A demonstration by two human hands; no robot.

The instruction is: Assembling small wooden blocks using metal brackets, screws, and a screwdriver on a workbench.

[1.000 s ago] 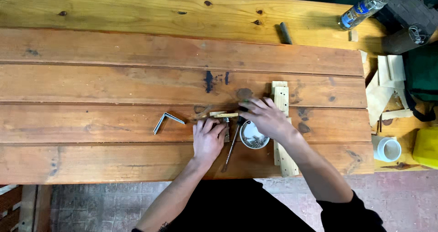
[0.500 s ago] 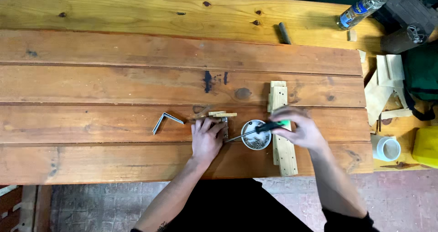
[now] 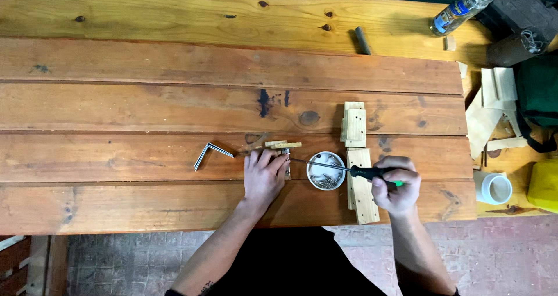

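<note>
Screw-driving is the step in hand: the right hand (image 3: pixel 396 186) is closed round a screwdriver (image 3: pixel 343 168) whose tip meets a small wooden piece (image 3: pixel 283 146), pinned to the tabletop (image 3: pixel 145 110) by the flat, open left hand (image 3: pixel 263 177). A tin of screws (image 3: pixel 326 171) sits between the hands. Turning will want steady downward pressure

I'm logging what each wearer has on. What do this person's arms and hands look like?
Both hands are bare, no gloves: the left hand and right hand. The forearms are uncovered, with no rings or watch that I can make out. A small dark mark, perhaps a tattoo, shows on the left forearm. Dark clothing sits below.
</note>
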